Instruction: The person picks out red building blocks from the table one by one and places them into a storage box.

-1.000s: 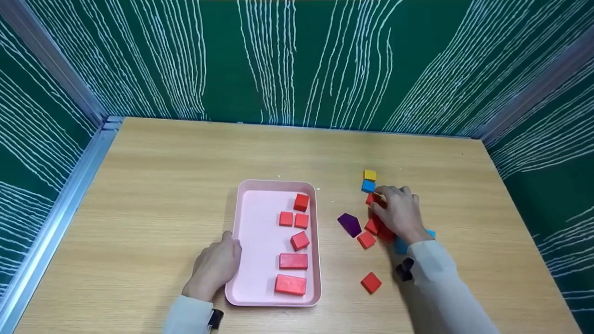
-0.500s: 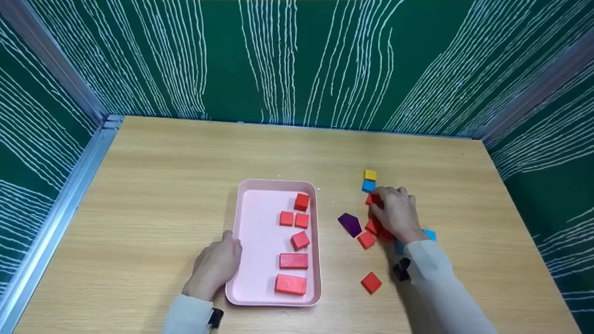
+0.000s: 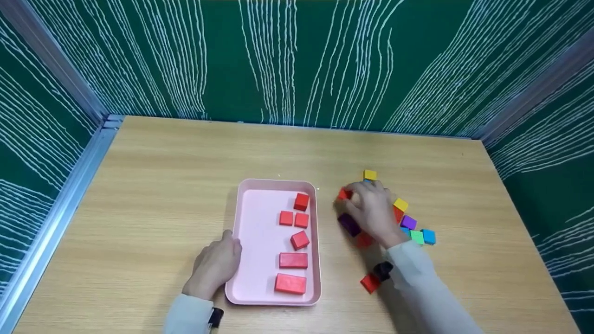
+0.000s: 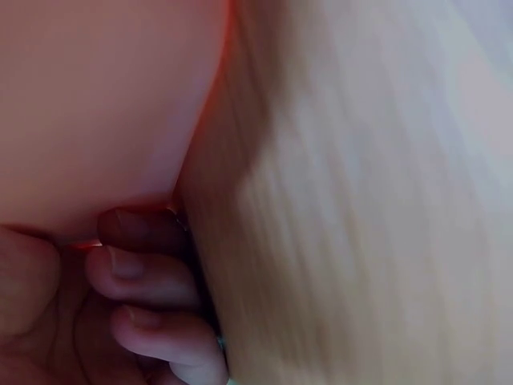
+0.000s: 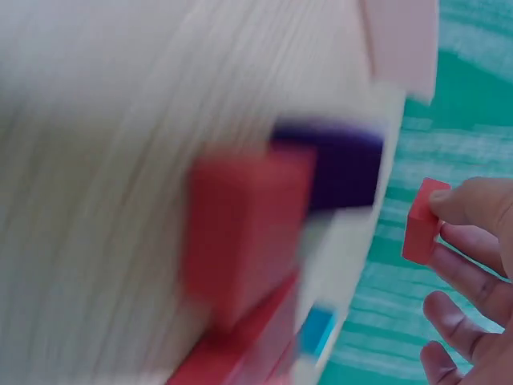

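Observation:
My left hand [image 3: 216,262] grips the left rim of a pink tray [image 3: 235,278]; in the left wrist view its fingers [image 4: 156,277] are curled against the tray's edge. Several red blocks, including a long one [image 3: 290,284], lie along the tray's right side. Between thumb and fingers my right hand [image 3: 373,208] pinches a small red block [image 5: 422,224], held off the table to the right of the tray. Below that hand lie a dark purple block [image 3: 349,225] and a red block [image 3: 364,240], both partly shaded or covered.
Right of my right hand, a cluster holds a yellow block [image 3: 400,204], a purple one [image 3: 408,222], a green one [image 3: 417,237] and a blue one [image 3: 429,236]. Another yellow block [image 3: 370,175] lies behind. A lone red block [image 3: 370,283] sits by the right wrist. Green walls enclose the table [image 3: 162,185].
My right hand has moved left from the pile toward the tray, carrying a red block. The yellow, purple and green blocks it covered now show. The left hand and tray stay put.

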`<state>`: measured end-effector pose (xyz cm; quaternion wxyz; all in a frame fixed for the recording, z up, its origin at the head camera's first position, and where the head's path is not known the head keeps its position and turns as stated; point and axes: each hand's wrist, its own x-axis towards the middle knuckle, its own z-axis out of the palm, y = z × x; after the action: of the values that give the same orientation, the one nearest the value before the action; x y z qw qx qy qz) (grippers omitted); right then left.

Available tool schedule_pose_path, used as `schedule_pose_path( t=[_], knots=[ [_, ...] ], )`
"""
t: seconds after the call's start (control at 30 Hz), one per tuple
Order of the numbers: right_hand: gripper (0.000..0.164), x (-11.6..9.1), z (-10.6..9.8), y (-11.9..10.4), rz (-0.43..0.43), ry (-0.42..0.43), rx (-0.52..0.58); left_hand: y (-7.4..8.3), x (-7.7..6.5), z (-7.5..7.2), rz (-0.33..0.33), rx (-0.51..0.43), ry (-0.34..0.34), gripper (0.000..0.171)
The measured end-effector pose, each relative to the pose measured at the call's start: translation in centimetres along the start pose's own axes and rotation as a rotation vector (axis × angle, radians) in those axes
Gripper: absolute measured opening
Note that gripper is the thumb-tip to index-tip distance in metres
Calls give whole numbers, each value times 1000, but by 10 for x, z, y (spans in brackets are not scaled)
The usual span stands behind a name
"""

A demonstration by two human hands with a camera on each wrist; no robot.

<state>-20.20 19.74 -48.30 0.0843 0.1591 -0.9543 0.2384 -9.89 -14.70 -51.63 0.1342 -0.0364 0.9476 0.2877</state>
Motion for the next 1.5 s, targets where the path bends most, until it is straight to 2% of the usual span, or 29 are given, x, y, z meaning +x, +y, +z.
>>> schedule_pose_path(
  t=[0.17, 0.33, 0.53, 0.73, 1.03, 1.3, 1.5],
  knots=[
    [37, -3, 16, -38, -142, 28, -5, 1, 0, 0, 27, 6, 16, 29],
    [31, -5, 28, -73, -282, 34, -7, 1, 0, 1, 40, 11, 27, 27],
    [31, -11, 38, -98, -369, -3, -26, 1, 1, 2, 37, 32, 51, 24],
    [32, -18, 51, -104, -399, -53, -50, 0, 2, 1, 35, 37, 59, 23],
    [25, -26, 68, -105, -352, -184, -69, 1, 1, 0, 32, 40, 60, 26],
    [18, -29, 74, -103, -376, -183, -81, 1, 0, -1, 35, 37, 47, 26],
    [23, -29, 72, -104, -360, -192, -45, 0, -1, -1, 13, 18, 26, 27]
  ],
)
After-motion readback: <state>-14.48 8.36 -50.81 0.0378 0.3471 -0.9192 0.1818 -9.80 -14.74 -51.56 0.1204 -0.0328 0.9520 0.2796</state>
